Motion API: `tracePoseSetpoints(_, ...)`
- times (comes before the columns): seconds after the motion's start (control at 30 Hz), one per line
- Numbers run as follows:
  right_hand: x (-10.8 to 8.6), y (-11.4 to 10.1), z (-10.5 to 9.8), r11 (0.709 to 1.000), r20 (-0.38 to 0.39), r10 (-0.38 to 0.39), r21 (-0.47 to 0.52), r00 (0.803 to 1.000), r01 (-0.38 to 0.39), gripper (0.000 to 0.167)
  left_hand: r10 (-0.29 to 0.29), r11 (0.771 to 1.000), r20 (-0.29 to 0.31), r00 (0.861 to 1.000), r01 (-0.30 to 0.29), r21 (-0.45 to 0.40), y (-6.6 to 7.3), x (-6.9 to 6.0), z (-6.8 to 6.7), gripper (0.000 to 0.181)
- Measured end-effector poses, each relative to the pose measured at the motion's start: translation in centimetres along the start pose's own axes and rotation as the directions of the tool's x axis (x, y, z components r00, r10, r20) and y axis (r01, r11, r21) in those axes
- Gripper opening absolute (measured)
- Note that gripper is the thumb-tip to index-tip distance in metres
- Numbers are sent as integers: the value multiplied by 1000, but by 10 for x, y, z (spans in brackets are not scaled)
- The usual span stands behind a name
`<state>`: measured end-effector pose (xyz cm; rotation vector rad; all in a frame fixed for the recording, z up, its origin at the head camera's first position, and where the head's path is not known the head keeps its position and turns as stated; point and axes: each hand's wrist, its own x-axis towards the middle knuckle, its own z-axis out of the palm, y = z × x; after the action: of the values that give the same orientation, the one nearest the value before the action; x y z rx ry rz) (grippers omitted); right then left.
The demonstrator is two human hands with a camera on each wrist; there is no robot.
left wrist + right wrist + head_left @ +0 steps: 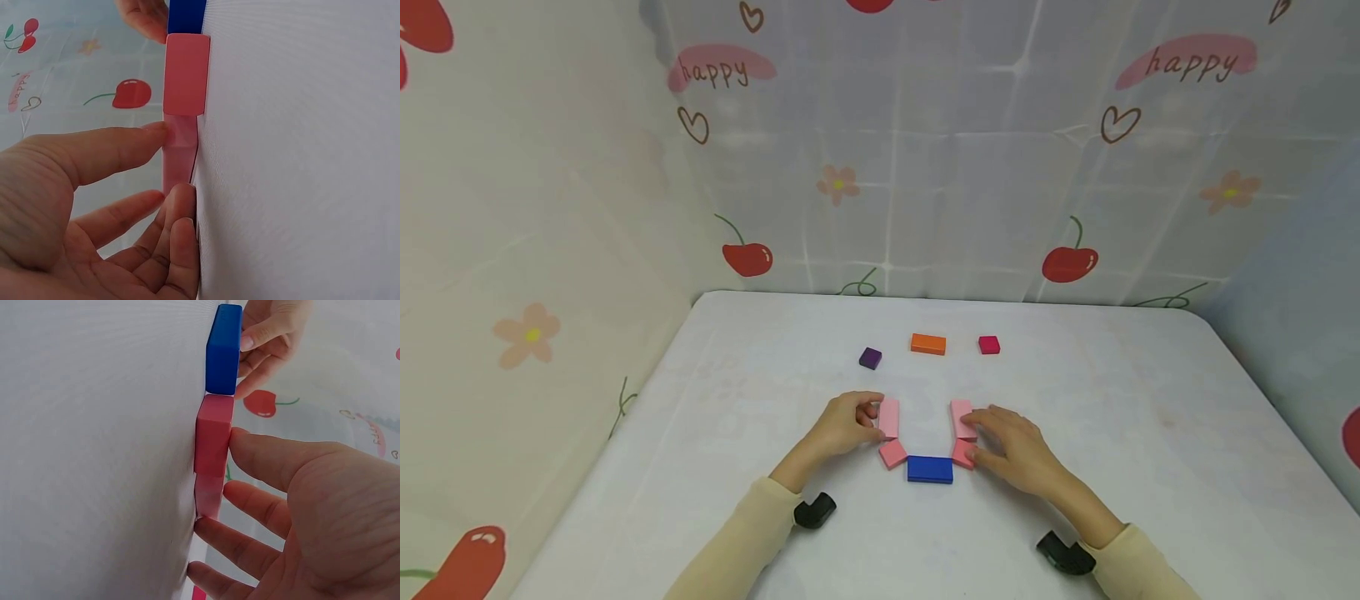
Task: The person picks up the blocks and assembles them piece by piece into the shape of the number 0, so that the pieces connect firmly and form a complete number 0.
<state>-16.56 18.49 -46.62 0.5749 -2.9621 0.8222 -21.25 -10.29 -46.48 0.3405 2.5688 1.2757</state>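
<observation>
Beige sleeves point(737, 550) are noted foremost; left pink bar point(889, 417) is pinched by left hand point(841, 423), right pink bar point(958, 414) touched by spread right hand point(1018, 450); by uneven pressure, either could be skewed toward worktop's point(775, 342) far edge.

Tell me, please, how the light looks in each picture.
Head view: soft, bright light, pale shiny streaks on the cherry-printed curtain; left wrist view: dimmer, the flat white tabletop greyish; right wrist view: also dim, faces of the blue rectangular block unevenly lit.
</observation>
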Motion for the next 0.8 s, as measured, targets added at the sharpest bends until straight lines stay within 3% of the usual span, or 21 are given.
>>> tracePoseSetpoints(0.8, -1, -1, 1, 1000, -9, -6, 15, 1000, 6, 45, 35, 999, -6, 999, -35, 34, 0, -4, 1, 57)
